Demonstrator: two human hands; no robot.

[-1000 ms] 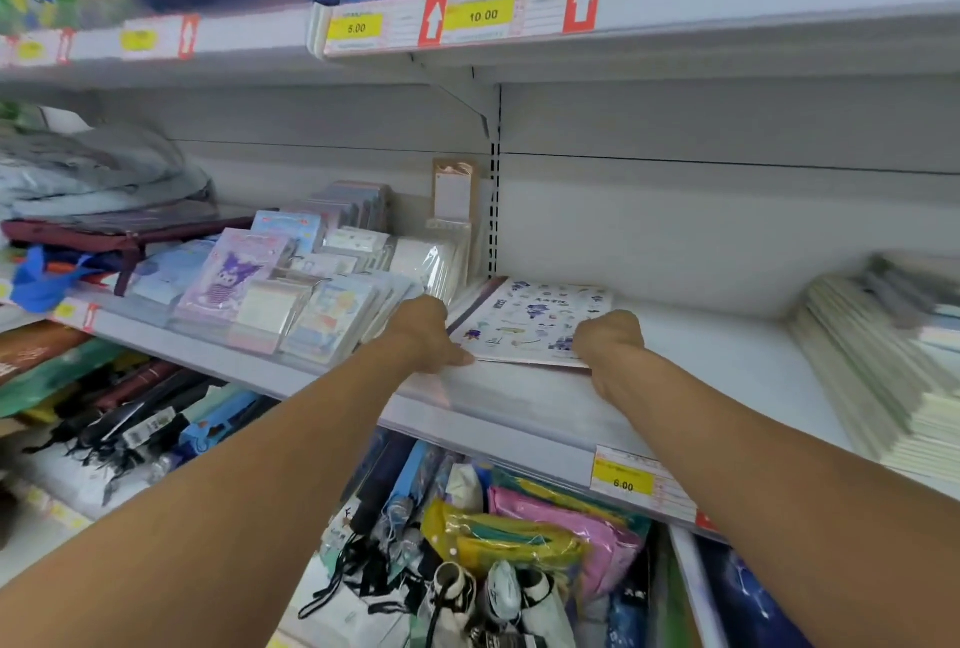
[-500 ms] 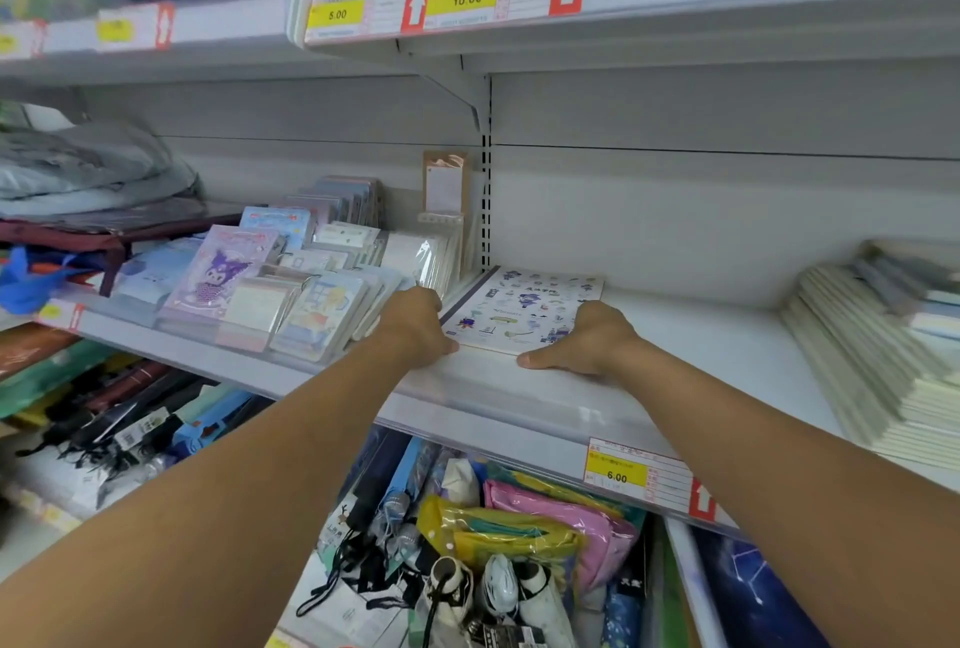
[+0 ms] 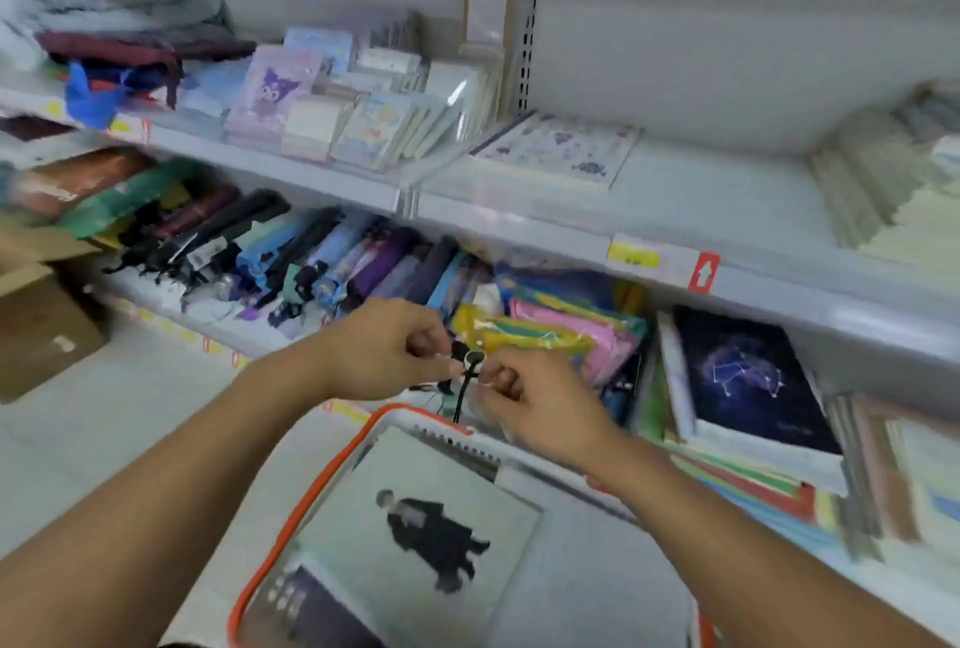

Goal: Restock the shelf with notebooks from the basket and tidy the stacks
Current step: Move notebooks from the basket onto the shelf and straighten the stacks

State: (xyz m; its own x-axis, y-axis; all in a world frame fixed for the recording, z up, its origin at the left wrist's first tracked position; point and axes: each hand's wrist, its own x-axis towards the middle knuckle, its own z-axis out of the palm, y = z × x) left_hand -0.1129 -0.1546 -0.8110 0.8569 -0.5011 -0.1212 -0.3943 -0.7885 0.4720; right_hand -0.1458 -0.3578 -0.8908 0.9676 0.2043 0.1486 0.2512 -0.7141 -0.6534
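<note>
Two hands, left hand [image 3: 384, 351] and right hand [image 3: 540, 403], hover above one basket [image 3: 291, 507] (fingers curled).

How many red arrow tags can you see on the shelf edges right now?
1: a red arrow tag on the front edge of the middle shelf, just right of the yellow price label. Small blurred red marks farther left may be others.

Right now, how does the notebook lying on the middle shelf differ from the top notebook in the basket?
The shelf notebook has a white cover with small scattered prints; the basket notebook shows one dark-clothed figure on a pale cover. The shelf notebook lies alone on the bare shelf; the basket notebook rests on others inside the orange-rimmed basket. Both lie flat, cover up, untouched.
</note>
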